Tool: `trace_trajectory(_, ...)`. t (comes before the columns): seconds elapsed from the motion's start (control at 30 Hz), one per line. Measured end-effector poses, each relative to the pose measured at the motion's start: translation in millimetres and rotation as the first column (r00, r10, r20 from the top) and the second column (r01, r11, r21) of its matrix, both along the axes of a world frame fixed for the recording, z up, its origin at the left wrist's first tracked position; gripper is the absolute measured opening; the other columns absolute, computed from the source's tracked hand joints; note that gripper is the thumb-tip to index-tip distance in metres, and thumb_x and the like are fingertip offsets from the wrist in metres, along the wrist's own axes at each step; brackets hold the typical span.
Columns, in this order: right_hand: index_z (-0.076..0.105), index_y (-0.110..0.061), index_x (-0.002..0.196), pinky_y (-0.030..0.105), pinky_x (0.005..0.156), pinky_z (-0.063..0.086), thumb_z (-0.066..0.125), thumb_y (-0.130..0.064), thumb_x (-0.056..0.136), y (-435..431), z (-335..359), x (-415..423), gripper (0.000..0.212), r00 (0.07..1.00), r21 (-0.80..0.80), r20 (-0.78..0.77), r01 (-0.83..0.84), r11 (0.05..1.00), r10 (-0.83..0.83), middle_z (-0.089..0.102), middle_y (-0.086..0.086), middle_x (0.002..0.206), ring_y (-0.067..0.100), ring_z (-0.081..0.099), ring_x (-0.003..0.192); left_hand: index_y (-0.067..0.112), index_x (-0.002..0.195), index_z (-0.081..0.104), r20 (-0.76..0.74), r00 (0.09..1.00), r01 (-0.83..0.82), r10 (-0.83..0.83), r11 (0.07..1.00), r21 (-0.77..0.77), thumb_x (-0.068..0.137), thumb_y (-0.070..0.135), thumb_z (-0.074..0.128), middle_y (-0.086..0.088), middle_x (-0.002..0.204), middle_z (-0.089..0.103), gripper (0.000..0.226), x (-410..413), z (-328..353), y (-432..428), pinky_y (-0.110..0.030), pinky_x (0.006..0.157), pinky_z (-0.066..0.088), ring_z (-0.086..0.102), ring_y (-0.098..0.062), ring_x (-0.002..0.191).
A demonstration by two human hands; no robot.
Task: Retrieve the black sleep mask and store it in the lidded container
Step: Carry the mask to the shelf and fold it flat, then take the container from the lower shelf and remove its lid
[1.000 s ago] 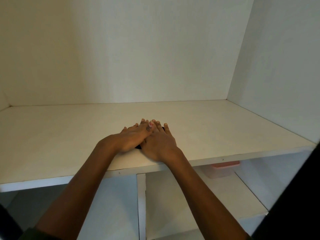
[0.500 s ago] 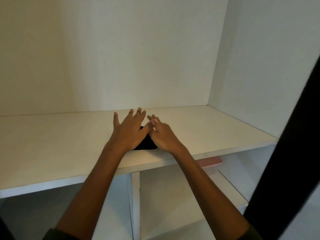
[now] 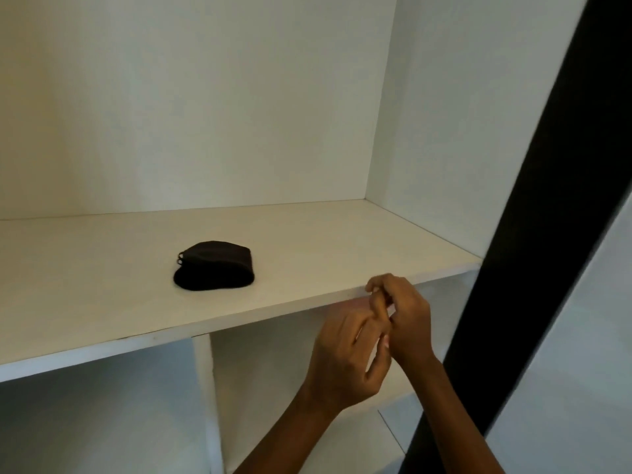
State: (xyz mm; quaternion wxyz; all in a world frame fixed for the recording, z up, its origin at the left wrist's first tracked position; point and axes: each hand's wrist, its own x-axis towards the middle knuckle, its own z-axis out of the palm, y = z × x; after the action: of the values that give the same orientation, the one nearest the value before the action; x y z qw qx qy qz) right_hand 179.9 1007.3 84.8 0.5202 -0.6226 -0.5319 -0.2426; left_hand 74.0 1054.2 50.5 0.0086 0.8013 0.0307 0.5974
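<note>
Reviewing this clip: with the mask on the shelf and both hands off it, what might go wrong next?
1. The mask lies folded and untouched; both hands, left and right, are busy with each other below the shelf edge, so retrieval may stall.
2. No container shows now, so storing means searching.
3. A one-handed grab might unfold the mask.

My left hand (image 3: 345, 357) is motion-blurred, so I can't count its fingers or tell whether they pinch anything. My right hand (image 3: 405, 319) overlaps it, and where the fingertips meet is a smear. Both hands cover the pink patch (image 3: 345, 304) under the shelf (image 3: 102, 295); I can't tell what it is. The dark panel (image 3: 533, 234) on the right hides what lies behind it. Both forearms run off the bottom edge.
</note>
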Motion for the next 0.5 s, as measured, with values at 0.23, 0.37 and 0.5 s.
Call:
trace_trajectory(0.23, 0.066, -0.011, 0.079, -0.001, 0.058, 0.035, 0.042, -0.020, 0.085, 0, -66, 68, 0.027, 0.983, -0.249, -0.129, 0.098, 0.964, -0.133, 0.067, 0.000, 0.072, -0.002, 0.048, 0.063, 0.017, 0.088, 0.059, -0.185, 0.982, -0.138, 0.042, 0.825, -0.548, 0.082, 0.021, 0.056, -0.001, 0.089, 0.061, 0.008, 69, -73, 26, -0.024, 0.066, 0.053, 0.059, -0.012, 0.080)
trace_trajectory(0.37, 0.067, -0.008, 0.095, 0.009, 0.057, 0.038, 0.049, -0.012, 0.092, 20, -93, 114, 0.019, 0.908, -0.528, -0.327, 0.056, 0.848, -0.263, 0.071, 0.010, 0.091, 0.015, 0.059, 0.072, 0.008, 0.111, 0.059, -0.237, 0.968, -0.248, 0.083, 0.161, -0.955, 0.089, 0.014, 0.057, -0.011, 0.120, 0.057, 0.023, 107, -98, 47, -0.033, 0.088, 0.048, 0.059, -0.029, 0.108)
trace_trajectory(0.5, 0.065, -0.004, 0.109, 0.028, 0.089, 0.049, 0.053, -0.009, 0.090, 47, -110, 155, 0.023, 0.772, -0.695, -0.496, -0.079, 0.715, -0.398, 0.067, 0.013, 0.110, 0.029, 0.063, 0.105, 0.001, 0.125, 0.053, -0.258, 0.966, -0.258, -0.015, -0.092, -0.962, 0.091, 0.016, 0.054, -0.018, 0.130, 0.054, 0.036, 129, -115, 68, -0.033, 0.096, 0.042, 0.052, -0.032, 0.118)
